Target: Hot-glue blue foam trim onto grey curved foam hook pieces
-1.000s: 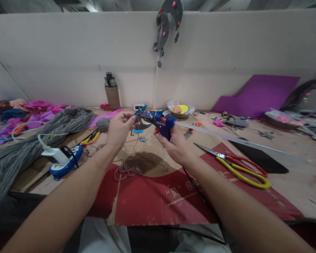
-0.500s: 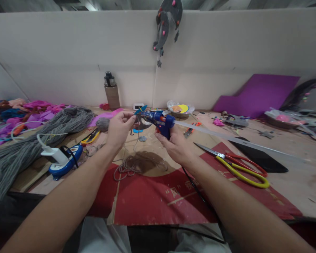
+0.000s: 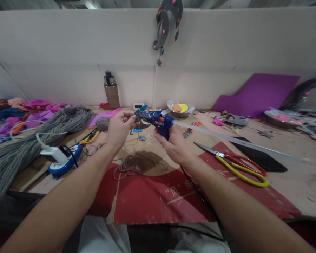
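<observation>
My right hand (image 3: pixel 173 144) is wrapped round the handle of a blue hot glue gun (image 3: pixel 162 123), with a long clear glue stick (image 3: pixel 221 134) sticking out of its back. The gun's nozzle points left and meets a small blue cut-out piece (image 3: pixel 141 110). My left hand (image 3: pixel 121 128) pinches that piece between thumb and fingertips. A thin grey cord (image 3: pixel 137 135) hangs down from the piece to a loose tangle on the red-and-tan board (image 3: pixel 147 203). Whether nozzle and piece touch is hard to see.
Scissors (image 3: pixel 234 165) with red and yellow handles lie at the right, beside a black phone-like slab (image 3: pixel 260 154). Grey yarn (image 3: pixel 42 140) and a blue power strip (image 3: pixel 65 163) are on the left. A brown bottle (image 3: pixel 111 93) stands at the back, near a purple sheet (image 3: pixel 258 95).
The glue gun has shifted very slightly left, toward the blue piece. Otherwise both hands hold nearly the same pose.
</observation>
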{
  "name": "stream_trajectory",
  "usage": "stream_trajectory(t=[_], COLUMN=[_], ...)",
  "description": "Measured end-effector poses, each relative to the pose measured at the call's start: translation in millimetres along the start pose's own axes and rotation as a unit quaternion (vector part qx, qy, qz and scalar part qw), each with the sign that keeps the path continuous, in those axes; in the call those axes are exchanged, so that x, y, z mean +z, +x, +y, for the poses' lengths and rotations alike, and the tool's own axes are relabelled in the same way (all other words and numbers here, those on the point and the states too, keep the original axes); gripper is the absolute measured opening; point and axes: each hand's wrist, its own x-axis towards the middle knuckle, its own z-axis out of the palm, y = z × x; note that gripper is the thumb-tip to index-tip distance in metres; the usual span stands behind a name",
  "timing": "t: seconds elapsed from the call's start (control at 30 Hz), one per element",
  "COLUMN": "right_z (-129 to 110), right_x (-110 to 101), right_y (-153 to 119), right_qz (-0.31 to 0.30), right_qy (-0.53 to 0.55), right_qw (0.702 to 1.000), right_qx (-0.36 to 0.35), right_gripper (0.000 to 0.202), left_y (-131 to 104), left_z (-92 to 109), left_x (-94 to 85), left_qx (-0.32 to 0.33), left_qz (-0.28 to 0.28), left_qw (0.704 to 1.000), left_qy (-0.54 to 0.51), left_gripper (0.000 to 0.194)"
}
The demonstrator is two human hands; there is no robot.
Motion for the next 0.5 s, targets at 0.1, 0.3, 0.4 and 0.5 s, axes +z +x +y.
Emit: stream_trajectory(t=[0.1, 0.3, 0.4, 0.5], right_z=[3.7, 8.7, 9.0, 8.7], right_x=[-0.4, 1.3, 1.2, 0.2], right_y=[0.0, -0.2, -0.1, -0.1], right_qz=[0.005, 0.018, 0.018, 0.019], right_qy=[-0.006, 0.0, 0.005, -0.005], right_qw=[1.0, 1.0, 1.0, 1.0], right_qx=[-0.007, -0.009, -0.003, 0.006], right_gripper=[0.02, 0.025, 0.023, 0.022], left_y=[0.5, -0.1, -0.9, -1.4], left_z=[-0.7, 0.1, 2.4, 3.6], left_x=[-0.9, -1.4, 0.1, 1.3], left_qx=[0.0, 0.001, -0.005, -0.009], left_qz=[-0.001, -0.005, 0.003, 0.008], left_qw=[1.0, 1.0, 1.0, 0.999], left_qy=[-0.002, -0.009, -0.021, -0.032], left_gripper=[0.017, 0.018, 0.018, 0.018])
